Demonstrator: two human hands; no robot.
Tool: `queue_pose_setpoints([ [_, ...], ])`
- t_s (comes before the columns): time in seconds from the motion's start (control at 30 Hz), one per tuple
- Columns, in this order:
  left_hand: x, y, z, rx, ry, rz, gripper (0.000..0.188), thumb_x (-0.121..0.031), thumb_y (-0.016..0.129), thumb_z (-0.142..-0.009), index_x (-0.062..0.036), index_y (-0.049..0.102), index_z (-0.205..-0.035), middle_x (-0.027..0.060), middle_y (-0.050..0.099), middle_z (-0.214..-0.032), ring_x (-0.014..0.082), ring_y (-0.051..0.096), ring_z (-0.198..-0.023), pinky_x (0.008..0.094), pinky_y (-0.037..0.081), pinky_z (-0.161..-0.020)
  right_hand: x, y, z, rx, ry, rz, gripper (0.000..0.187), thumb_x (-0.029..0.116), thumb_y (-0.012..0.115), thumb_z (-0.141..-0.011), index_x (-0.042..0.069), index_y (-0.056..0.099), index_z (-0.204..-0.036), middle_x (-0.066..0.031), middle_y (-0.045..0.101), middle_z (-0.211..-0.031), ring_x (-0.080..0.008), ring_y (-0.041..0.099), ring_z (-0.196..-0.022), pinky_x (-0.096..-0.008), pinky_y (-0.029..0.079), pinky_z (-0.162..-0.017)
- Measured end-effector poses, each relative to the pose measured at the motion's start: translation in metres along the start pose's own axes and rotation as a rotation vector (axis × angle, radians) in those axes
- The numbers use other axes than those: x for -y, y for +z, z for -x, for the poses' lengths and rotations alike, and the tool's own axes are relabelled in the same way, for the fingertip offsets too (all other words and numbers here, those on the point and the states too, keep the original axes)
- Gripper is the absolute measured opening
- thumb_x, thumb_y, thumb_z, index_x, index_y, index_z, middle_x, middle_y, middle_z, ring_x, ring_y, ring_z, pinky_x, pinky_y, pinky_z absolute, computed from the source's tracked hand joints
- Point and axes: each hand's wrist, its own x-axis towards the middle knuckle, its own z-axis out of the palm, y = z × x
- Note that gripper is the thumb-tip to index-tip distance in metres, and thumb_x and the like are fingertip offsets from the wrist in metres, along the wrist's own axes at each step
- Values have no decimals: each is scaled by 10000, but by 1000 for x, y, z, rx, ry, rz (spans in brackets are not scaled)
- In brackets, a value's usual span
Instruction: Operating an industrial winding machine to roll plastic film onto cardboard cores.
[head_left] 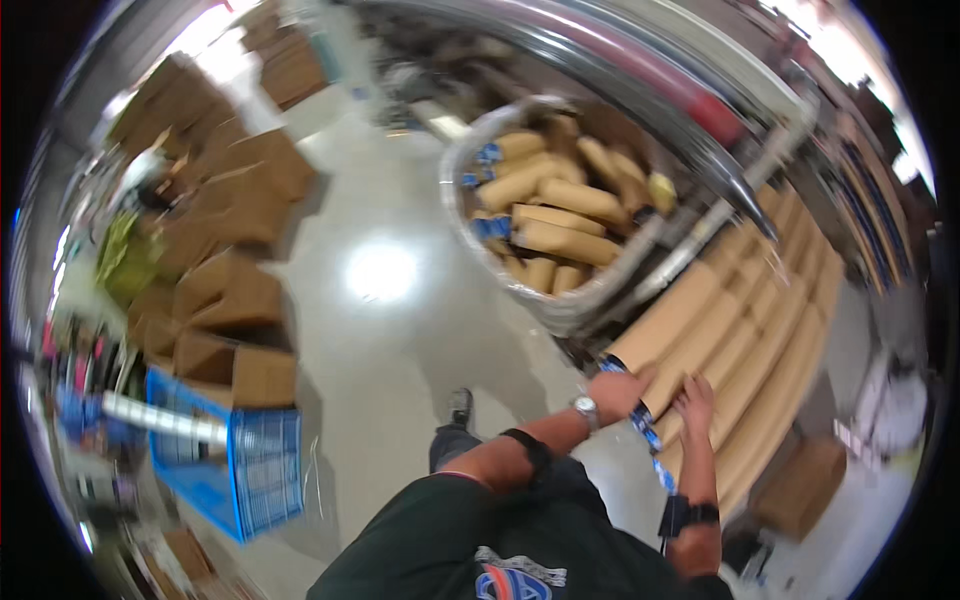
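Note:
Several long brown paper-like rolls (733, 308) lie side by side in a slanted stack at the right, with blue material (645, 430) showing at their near ends. My left hand (620, 392), with a watch on its wrist, is closed at the near end of one roll; its fingers are partly hidden and blurred. To its right, my right hand (695, 402) rests on another roll with its fingers spread. Black bands circle both my forearms.
A large round bin (462, 225) holds several short brown rolls, some with blue ends. Above it run long metal and red rollers (680, 100). Cardboard boxes (230, 290) and a blue crate (265, 470) line the left. A brown box (800, 485) sits on the right.

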Motion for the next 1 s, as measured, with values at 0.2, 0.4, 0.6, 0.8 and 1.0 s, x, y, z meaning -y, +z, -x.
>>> queue_pose_setpoints([
  [0.2,-10,6,3,-258,-34,22,470,-139,453,-862,-178,442,-1331,160,658,-821,360,638,-683,447,504,-572,-5,-20,-16,87,20,-75,412,399,538,-921,127,492,-1227,-41,547,-1024,-139,531,-837,-284,462,-700],
  [0.4,-32,-41,73,-235,-82,283,606,-69,566,-774,-199,452,-1355,200,639,-1013,366,625,-862,432,496,-745,40,-2,-22,449,63,-487,637,536,413,-943,48,406,-1352,-106,477,-1335,-264,468,-1198,-403,383,-995],
  [0.6,-41,-138,295,-422,-329,908,468,-44,601,-806,-67,555,-1271,120,596,-1241,226,560,-1137,366,406,-1002,107,41,-55,128,30,-744,691,583,403,-926,33,414,-1343,-99,489,-1335,-259,480,-1188,-379,391,-1010],
  [0.8,38,-135,544,-1940,-627,1104,324,-297,482,-959,-20,566,-1103,100,634,-1076,238,627,-943,393,528,-820,85,96,-43,115,-43,-741,595,565,417,-924,83,486,-1266,-89,539,-1261,-245,550,-1081,-390,468,-924],
  [1.0,77,-190,412,-2001,-310,1403,644,-602,254,-947,-70,540,-1172,114,599,-1155,302,597,-1018,449,513,-872,69,-4,53,-200,-177,-784,570,530,443,-923,112,448,-1311,-69,496,-1304,-265,485,-1177,-415,408,-1008],
])
